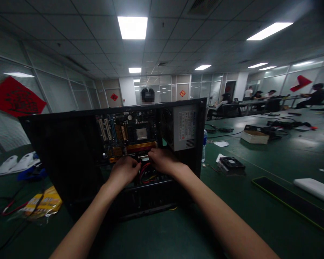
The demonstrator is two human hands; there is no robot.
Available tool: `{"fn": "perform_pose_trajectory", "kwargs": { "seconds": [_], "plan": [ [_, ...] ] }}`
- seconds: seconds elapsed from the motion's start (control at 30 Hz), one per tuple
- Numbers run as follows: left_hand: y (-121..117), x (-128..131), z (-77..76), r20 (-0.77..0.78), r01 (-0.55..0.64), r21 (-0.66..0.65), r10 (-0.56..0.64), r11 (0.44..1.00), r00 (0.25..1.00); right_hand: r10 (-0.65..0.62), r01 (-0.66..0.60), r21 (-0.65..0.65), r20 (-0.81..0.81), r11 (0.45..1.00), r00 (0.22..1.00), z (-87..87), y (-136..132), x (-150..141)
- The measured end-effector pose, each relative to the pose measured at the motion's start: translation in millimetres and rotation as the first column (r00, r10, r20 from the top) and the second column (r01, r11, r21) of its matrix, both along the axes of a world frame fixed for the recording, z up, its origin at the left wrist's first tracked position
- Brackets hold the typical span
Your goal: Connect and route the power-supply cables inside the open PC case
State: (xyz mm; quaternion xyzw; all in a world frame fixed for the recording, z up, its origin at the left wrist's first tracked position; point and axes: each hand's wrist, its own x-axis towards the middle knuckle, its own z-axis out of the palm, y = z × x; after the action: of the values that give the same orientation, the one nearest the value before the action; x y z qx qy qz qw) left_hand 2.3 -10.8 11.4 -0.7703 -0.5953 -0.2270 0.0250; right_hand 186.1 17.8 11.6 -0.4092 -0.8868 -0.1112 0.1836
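An open black computer case (115, 201) stands on the green table in front of me, its inside facing me. A motherboard (148, 124) with a pale square processor socket and coloured slots sits in it, and a silver power supply (185, 127) fills the upper right corner. My left hand (125, 169) reaches in at the board's lower edge, fingers curled together. Close to its right, my right hand (163, 160) is closed beside the yellow-red slots (141, 146). The fingertips of both are partly hidden, so what they grip is unclear. Red and black cables (145, 174) run between the hands.
Right of the case are a water bottle (204, 145), a black cooling fan (232, 163), an open cardboard box (255, 136) and a dark mat (291, 201). Left lie a yellow plastic packet (44, 203) and cables. A person's head (147, 96) shows behind the case; others sit farther back.
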Motion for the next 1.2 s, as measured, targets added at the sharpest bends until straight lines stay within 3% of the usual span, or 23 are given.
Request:
{"fn": "perform_pose_trajectory", "kwargs": {
  "seconds": [0.47,0.73,1.03,1.2],
  "plan": [
    [1,-2,1.4,0.022,-0.091,-0.014,0.092,0.996,0.996,0.003,-0.003,0.001,-0.018,1.000,1.000,0.3,0,0],
    [5,-2,1.2,-0.084,-0.094,-0.073,0.088,0.993,0.993,0.028,-0.028,-0.029,0.008,0.999,1.000,-0.3,2,-4],
    [5,0,-0.2,-0.087,-0.167,-0.056,0.162,0.984,0.983,0.148,-0.156,0.085,0.094,0.984,0.985,-0.6,13,-16],
    [6,-1,-1.4,-0.076,-0.156,-0.071,0.151,0.985,0.986,0.142,-0.160,0.144,0.134,0.977,0.981,-7.9,22,-21]
  ]
}}
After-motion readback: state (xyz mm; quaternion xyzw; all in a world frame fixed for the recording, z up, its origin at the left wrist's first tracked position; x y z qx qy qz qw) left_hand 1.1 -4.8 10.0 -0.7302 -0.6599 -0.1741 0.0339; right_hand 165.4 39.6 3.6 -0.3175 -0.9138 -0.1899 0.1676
